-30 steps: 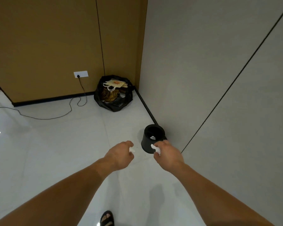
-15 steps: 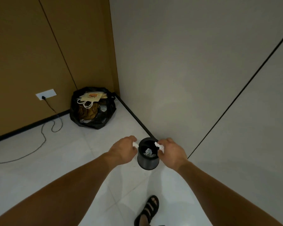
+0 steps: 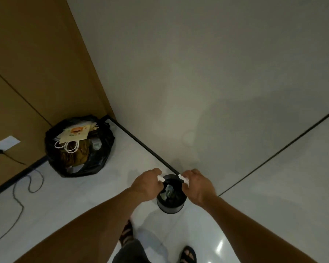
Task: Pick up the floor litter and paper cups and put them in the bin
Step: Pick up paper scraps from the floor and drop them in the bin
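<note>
Floor litter, here two small white scraps: left scrap [image 3: 160, 178] pinched at the fingertips of the left hand [image 3: 147, 185], right scrap [image 3: 184, 180] pinched likewise by the right hand [image 3: 198, 186]. Both hands closed on paper, fingers curled, backs upward; nothing else held. Position of the bin [image 3: 169, 207]: small, black, round, upright, directly between the two hands and just below them, mouth upward. Each scrap apparently at the rim on its own side, not yet over the centre of the mouth; exact height above the rim not determinable. Down inside, between the hands: crumpled waste [image 3: 168, 190], partly greenish, already at the bottom. Step in hand, by judgement: delivery at the bin, release not yet made. Next move: carry each scrap inward, past the rim and toward the other hand, then straighten fingers and thumb to let go, either side first or both together. Caution: light paper, liable to cling to a fingertip or drift; with the rim so near, risk of a fall to the floor outside the wall. Keep the release low and well inside. Well beyond the left hand, in the corner: open black bag [image 3: 95, 164] full of other refuse, judged not the target. Paper cups: none visible near either hand. After release, inspect the floor around the bin for strays.
</note>
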`<action>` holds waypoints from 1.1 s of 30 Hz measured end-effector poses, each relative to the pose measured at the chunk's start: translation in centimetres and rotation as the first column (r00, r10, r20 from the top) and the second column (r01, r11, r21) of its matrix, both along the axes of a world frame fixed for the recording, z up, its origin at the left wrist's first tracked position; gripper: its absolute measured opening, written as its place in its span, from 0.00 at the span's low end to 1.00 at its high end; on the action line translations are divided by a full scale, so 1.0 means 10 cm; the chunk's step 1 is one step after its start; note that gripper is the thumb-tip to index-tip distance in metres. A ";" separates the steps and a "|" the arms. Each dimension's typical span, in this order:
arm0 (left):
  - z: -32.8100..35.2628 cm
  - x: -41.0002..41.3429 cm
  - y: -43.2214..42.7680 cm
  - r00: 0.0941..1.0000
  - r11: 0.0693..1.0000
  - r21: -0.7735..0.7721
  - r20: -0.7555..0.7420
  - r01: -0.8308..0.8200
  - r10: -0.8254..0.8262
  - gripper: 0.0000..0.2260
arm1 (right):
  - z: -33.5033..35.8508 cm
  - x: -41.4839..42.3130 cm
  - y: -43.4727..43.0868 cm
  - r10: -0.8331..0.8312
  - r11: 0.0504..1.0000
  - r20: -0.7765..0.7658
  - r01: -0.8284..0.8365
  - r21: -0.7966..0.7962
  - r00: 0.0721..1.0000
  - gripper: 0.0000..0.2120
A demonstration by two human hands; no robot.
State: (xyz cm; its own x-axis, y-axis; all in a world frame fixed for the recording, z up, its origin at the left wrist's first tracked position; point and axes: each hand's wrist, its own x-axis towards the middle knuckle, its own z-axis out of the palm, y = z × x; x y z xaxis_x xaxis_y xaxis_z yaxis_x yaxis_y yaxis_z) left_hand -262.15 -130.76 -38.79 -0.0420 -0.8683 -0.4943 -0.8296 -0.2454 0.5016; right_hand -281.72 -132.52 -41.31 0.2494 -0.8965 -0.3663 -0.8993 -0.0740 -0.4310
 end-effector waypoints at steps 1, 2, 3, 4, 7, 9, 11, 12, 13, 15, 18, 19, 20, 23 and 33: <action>-0.09 0.04 -0.16 0.999 0.999 0.012 -0.010 0.031 -0.031 0.17 | -0.08 0.05 -0.09 -0.028 0.999 -0.006 0.028 0.026 1.000 0.18; -0.20 0.08 -0.32 0.998 0.997 0.028 -0.020 0.066 -0.066 0.17 | -0.16 0.11 -0.17 -0.063 0.997 -0.011 0.063 0.051 0.998 0.18; -0.31 0.13 -0.46 0.994 0.994 0.047 -0.030 0.103 -0.101 0.17 | -0.24 0.18 -0.24 -0.104 0.992 -0.019 0.105 0.074 0.994 0.18; -0.43 0.18 -0.58 0.990 0.988 0.068 -0.037 0.140 -0.138 0.17 | -0.32 0.25 -0.31 -0.149 0.984 -0.029 0.151 0.096 0.988 0.18; -0.77 0.34 -0.94 0.973 0.960 0.157 -0.060 0.231 -0.225 0.18 | -0.59 0.47 -0.43 -0.276 0.943 -0.049 0.280 0.181 0.960 0.17; -1.04 0.40 -1.19 0.965 0.942 0.207 -0.065 0.262 -0.254 0.20 | -0.82 0.59 -0.51 -0.324 0.913 -0.060 0.328 0.241 0.944 0.17; -1.32 0.41 -1.43 0.963 0.933 0.237 -0.061 0.270 -0.263 0.20 | -1.10 0.66 -0.62 -0.385 0.875 -0.080 0.391 0.285 0.920 0.17; -1.49 0.40 -1.52 0.963 0.930 0.251 -0.061 0.268 -0.261 0.19 | -1.27 0.68 -0.67 -0.417 0.854 -0.090 0.423 0.303 0.905 0.17; -1.68 0.39 -1.61 0.960 0.923 0.265 -0.066 0.280 -0.272 0.19 | -1.46 0.69 -0.73 -0.453 0.829 -0.099 0.460 0.319 0.886 0.17; -2.09 0.32 -1.72 0.950 0.905 0.291 -0.083 0.311 -0.299 0.18 | -1.89 0.69 -0.81 -0.521 0.780 -0.107 0.523 0.345 0.847 0.17; -2.77 0.22 -1.83 0.941 0.887 0.315 -0.089 0.338 -0.327 0.19 | -2.65 0.70 -0.93 -0.577 0.736 -0.106 0.571 0.363 0.810 0.17; -3.00 0.19 -1.85 0.939 0.884 0.318 -0.090 0.343 -0.332 0.20 | -2.91 0.70 -0.96 -0.588 0.728 -0.103 0.581 0.363 0.802 0.17; -3.21 0.15 -1.86 0.938 0.881 0.324 -0.097 0.346 -0.333 0.21 | -3.15 0.71 -0.98 -0.607 0.717 -0.095 0.595 0.363 0.789 0.17; -3.69 0.15 -1.80 0.934 0.860 0.366 -0.098 0.354 -0.343 0.28 | -3.71 0.73 -0.96 -0.674 0.672 -0.064 0.646 0.362 0.736 0.20; -3.71 0.36 -1.68 0.891 0.807 0.467 0.080 0.362 -0.447 0.29 | -3.91 0.61 -0.59 -0.712 0.610 -0.053 0.653 0.450 0.701 0.25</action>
